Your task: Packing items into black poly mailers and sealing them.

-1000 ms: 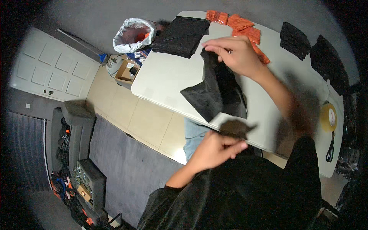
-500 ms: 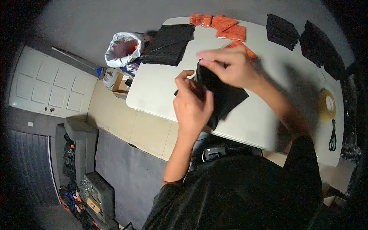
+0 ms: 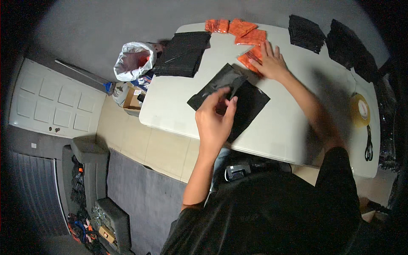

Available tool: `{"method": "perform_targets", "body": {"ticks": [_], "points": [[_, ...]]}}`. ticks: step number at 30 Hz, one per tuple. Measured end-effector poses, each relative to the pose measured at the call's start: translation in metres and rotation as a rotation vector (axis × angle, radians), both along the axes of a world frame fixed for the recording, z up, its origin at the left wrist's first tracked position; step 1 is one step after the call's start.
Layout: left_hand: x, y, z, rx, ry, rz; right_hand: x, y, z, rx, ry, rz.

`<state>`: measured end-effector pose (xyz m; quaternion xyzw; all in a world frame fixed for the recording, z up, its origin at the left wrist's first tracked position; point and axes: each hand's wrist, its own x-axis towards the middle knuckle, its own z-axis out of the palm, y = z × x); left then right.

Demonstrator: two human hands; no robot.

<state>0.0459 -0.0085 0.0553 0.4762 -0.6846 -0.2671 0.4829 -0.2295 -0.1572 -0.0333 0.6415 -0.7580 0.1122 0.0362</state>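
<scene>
A black plastic mailing bag point(image 3: 248, 106) lies spread at an angle near the front edge of the white table point(image 3: 170, 100). Its upper-left part looks glossier than the rest. My left hand point(image 3: 214, 119) is over the bag, thumb and fingers curved and apart, with nothing visible between them; the fingertips are slightly blurred. Farther off, my right hand point(image 3: 272, 63) rests its spread fingers on the nearest orange packet point(image 3: 250, 58), covering part of it. That packet is clear-wrapped, with more orange packets point(image 3: 250, 37) beyond it along the far edge.
A stack of black bags point(image 3: 182, 55) lies at the far left, beside a white bag-lined bin point(image 3: 136, 61). Two black piles point(image 3: 306, 34) sit at the far right. Yellowish tape point(image 3: 361, 110) and black-handled scissors point(image 3: 369, 146) are by the right edge.
The black bag, held raised between both hands before, now lies on the table. My right hand has left its top edge and moved away to the orange packet; my left hand's fingers have loosened.
</scene>
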Motion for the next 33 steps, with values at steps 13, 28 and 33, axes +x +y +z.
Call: {"method": "perform_targets", "body": {"ticks": [13, 28, 33], "points": [[-0.003, -0.015, 0.007, -0.217, -0.086, 0.033, -0.067, 0.004, -0.008, -0.208, -0.321, 0.118], [0.0, -0.018, 0.0, -0.284, -0.022, 0.071, -0.106, 0.012, 0.008, -0.177, -1.172, 0.212], [-0.005, -0.021, -0.001, -0.298, -0.062, 0.044, -0.042, 0.078, 0.052, 0.014, -1.517, 0.181]]}}
